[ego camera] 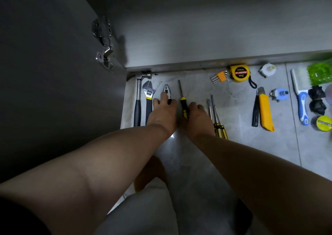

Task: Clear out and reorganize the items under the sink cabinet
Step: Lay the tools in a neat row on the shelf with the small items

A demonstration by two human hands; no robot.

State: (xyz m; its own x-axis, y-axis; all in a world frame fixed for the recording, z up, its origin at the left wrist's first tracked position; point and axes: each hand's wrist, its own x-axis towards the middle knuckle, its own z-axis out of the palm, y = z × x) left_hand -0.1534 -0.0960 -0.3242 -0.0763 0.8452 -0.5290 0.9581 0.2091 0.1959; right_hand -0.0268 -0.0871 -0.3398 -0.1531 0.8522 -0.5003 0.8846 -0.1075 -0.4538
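Tools lie in a row on the tiled floor (pixel 233 145) just in front of the cabinet base. The left hand (pixel 162 109) rests over the handles of the pliers (pixel 166 89), fingers loosely curled on them; whether it truly grips I cannot tell. The right hand (pixel 197 114) lies beside the yellow-and-black screwdriver (pixel 183 102), touching its handle, fingers narrow. Both tools look stiff and fairly heavy for their size, steel with grippy plastic sleeves: best taken by the handles, away from the pliers' nose and the screwdriver's thin shaft.
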